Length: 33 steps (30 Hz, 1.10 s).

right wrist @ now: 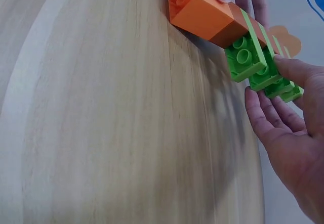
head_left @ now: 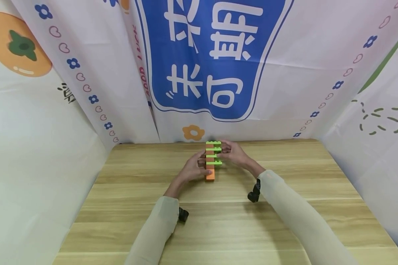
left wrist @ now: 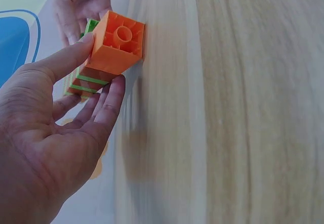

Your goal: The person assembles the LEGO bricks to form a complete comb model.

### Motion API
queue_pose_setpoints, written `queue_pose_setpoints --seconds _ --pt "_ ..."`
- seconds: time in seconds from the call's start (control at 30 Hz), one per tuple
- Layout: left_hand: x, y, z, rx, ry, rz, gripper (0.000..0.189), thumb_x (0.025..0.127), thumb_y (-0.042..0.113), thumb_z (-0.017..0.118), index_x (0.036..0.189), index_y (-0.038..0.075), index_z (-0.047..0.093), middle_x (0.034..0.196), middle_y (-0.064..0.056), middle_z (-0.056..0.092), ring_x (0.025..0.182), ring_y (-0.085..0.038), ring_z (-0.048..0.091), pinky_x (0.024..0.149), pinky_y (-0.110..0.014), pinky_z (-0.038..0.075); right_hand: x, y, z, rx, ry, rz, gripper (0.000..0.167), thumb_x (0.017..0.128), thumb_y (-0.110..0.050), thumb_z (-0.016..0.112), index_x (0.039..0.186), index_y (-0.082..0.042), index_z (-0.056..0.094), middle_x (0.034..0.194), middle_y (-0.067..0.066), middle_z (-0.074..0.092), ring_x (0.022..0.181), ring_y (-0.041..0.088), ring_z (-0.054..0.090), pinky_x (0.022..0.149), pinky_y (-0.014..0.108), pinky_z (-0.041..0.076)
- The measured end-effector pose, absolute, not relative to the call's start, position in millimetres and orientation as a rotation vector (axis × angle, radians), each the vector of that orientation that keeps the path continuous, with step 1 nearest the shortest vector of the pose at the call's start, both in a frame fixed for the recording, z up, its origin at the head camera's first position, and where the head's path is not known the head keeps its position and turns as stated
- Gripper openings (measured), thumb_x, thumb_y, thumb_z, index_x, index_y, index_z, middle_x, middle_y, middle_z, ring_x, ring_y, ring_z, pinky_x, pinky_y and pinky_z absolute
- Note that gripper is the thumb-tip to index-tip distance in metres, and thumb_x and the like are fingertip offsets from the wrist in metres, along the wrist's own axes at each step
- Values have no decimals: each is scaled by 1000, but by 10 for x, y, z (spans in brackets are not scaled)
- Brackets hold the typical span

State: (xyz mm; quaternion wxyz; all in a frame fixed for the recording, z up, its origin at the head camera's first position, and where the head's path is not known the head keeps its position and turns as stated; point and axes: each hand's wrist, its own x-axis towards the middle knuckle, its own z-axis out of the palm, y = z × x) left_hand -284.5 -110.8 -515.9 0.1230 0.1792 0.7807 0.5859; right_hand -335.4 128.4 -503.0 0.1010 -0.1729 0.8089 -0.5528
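A column of toy building bricks lies lengthwise close over the table, pointing away from me. Its near end is an orange brick [head_left: 210, 176], with a hollow underside facing me in the left wrist view. Behind it alternate brown bricks [right wrist: 228, 35] and green bricks [right wrist: 245, 59]; the green ones jut out to the right like steps. My left hand [head_left: 193, 168] grips the column from the left, thumb on the orange brick and fingers beneath. From the right, my right hand [head_left: 235, 154] pinches the jutting green bricks between thumb and fingers.
The wood-grain table [head_left: 219, 228] stretches around both hands. A printed cloth wall [head_left: 278, 99] rises just behind the bricks, with white side walls left and right. Each sleeve carries a small black device [head_left: 254, 193] at the wrist.
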Motion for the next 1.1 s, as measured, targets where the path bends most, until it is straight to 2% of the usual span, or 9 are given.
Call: queue_pose_setpoints --seconds 0.2,0.3,0.53,0.9,1.1 --pt "-2851 -1112 -5141 460 2251 1687 94 88 -1 84 166 9 31 151 -15 54 135 -35 58 104 -43 56 -3367 1297 -5086 -485 2307 -1632 76 99 -6 74 163 1 33 135 26 66 116 34 70 93 37 61" --pt "-2857 -1118 -5138 440 2265 1654 91 90 3 85 165 10 34 148 -14 57 133 -34 59 106 -45 54 -3371 1293 -5103 -464 2270 -1633 75 100 -6 72 163 0 32 133 27 66 112 32 71 90 35 62" --pt "-2883 -1118 -5153 437 2252 1631 83 91 8 84 162 13 41 147 -12 60 133 -32 59 110 -49 50 -3373 1289 -5126 -386 2193 -1654 75 102 -7 70 165 -2 29 137 28 61 118 33 69 95 38 61" --pt "-2867 -1114 -5156 398 2222 1639 87 91 10 85 163 10 37 148 -16 58 136 -34 56 113 -51 48 -3373 1286 -5150 -338 2188 -1654 80 100 -5 73 166 -2 27 141 28 59 125 37 65 97 37 60" --pt "-2845 -1105 -5139 363 2225 1621 89 91 10 85 165 9 35 149 -16 57 137 -34 54 114 -49 47 -3363 1292 -5174 -370 2296 -1576 78 100 -12 75 164 -1 31 140 26 63 124 36 67 100 40 58"
